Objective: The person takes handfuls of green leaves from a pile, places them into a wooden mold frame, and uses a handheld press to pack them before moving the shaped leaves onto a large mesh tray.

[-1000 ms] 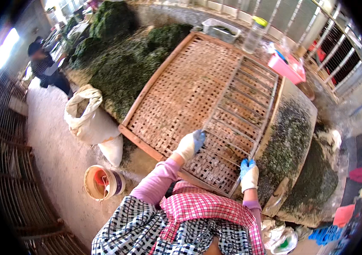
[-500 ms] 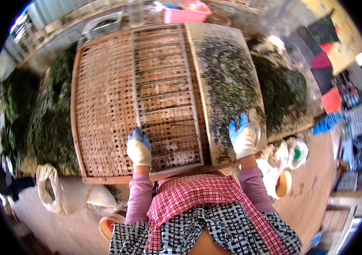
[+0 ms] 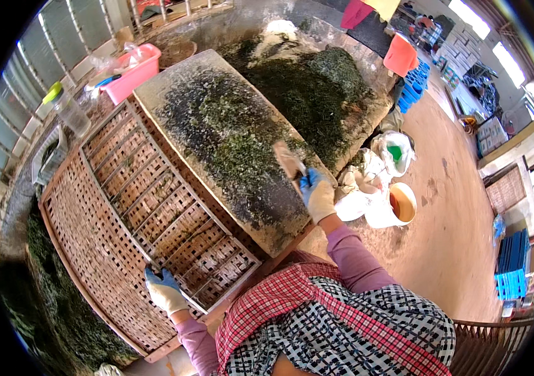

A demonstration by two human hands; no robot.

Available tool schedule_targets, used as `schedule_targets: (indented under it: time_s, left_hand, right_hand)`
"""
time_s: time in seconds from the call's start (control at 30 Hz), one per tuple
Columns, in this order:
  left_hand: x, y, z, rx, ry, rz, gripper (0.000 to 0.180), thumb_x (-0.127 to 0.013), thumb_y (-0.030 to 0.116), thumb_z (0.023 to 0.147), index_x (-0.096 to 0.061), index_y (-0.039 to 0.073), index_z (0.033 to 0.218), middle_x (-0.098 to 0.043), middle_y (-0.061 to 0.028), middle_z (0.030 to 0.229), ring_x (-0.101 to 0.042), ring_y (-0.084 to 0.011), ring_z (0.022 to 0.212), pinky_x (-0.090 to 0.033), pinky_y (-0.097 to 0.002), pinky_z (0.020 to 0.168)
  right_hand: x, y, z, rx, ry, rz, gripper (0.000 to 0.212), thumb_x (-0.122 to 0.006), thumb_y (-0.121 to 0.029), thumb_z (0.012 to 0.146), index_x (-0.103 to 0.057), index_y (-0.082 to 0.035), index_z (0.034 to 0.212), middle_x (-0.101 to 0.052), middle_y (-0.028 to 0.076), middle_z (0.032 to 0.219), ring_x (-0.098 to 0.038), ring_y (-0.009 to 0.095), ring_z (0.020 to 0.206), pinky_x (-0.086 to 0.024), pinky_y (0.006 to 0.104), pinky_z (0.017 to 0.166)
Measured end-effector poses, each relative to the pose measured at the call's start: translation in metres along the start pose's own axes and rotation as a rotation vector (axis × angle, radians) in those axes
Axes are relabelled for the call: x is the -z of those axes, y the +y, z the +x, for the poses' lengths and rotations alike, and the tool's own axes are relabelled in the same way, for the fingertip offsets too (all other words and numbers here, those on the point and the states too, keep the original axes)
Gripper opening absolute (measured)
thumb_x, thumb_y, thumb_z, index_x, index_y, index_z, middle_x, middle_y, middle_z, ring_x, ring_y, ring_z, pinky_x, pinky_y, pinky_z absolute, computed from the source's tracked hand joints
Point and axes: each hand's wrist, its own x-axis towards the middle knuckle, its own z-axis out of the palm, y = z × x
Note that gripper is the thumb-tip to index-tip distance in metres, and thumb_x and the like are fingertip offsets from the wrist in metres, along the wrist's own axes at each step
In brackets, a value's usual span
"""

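Up and onto a flat brown paddle point(image 3: 288, 161): the right hand point(image 3: 318, 195) was empty before. Nearest, the left hand point(image 3: 165, 294) meets the thin frame point(image 3: 160, 207) on the woven tray point(image 3: 85, 219); I can't tell if it squeezes. Farther, the right hand grips the paddle over the board point(image 3: 282, 232) of green bits point(image 3: 235, 138). Beyond sits a pink tub point(image 3: 132, 81).

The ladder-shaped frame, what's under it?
Under the ladder-shaped frame you can see the woven tray, full of little holes. The bars cover strips of weave, and what's beneath the tray is hidden; I can't tell.
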Motion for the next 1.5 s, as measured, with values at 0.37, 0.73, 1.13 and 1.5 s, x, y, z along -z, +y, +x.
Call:
schedule_targets:
  time_s: [0.37, 0.73, 1.13, 1.5]
  left_hand:
    - [0.002, 0.055, 0.0, -0.045, 0.187, 0.291, 0.062, -0.066, 0.026, 0.091, -0.048, -0.005, 0.141, -0.055, -0.026, 0.139, -0.055, -0.0382, 0.128, -0.048, -0.0417, 0.106]
    - [-0.087, 0.224, -0.046, -0.552, -0.013, -0.456, 0.055, -0.059, 0.003, 0.095, -0.041, 0.003, 0.147, -0.048, -0.0199, 0.147, -0.047, -0.0318, 0.136, -0.039, -0.0431, 0.114]
    - [-0.455, 0.528, -0.197, -0.005, -1.333, -0.944, 0.038, -0.048, 0.001, 0.1, -0.051, -0.003, 0.138, -0.06, -0.0054, 0.129, -0.056, -0.0153, 0.115, -0.042, -0.0271, 0.102]
    - [-0.766, 0.623, -0.188, 0.283, -0.765, -1.039, 0.033, -0.062, 0.012, 0.098, -0.058, 0.005, 0.13, -0.067, -0.0019, 0.115, -0.062, -0.0153, 0.096, -0.049, -0.0296, 0.086]
  right_hand:
    - [-0.023, -0.066, -0.011, -0.006, -0.506, 0.381, 0.031, -0.069, -0.022, 0.087, -0.06, -0.013, 0.116, -0.065, 0.015, 0.102, -0.065, 0.031, 0.084, -0.054, 0.0406, 0.065]
    - [0.016, 0.091, 0.099, -0.319, -0.121, 1.018, 0.038, -0.058, -0.003, 0.093, -0.054, -0.003, 0.132, -0.061, 0.009, 0.124, -0.057, 0.021, 0.108, -0.05, 0.0313, 0.097]
    - [0.025, 0.376, 0.403, -0.343, 0.007, 1.036, 0.046, -0.055, 0.0, 0.096, -0.046, 0.003, 0.141, -0.06, 0.009, 0.13, -0.059, 0.017, 0.108, -0.051, 0.0267, 0.088]
    - [-0.002, 0.453, 0.613, -0.382, -0.007, 1.268, 0.048, -0.068, -0.001, 0.091, -0.049, -0.003, 0.136, -0.06, 0.007, 0.127, -0.057, 0.016, 0.104, -0.048, 0.0275, 0.091]
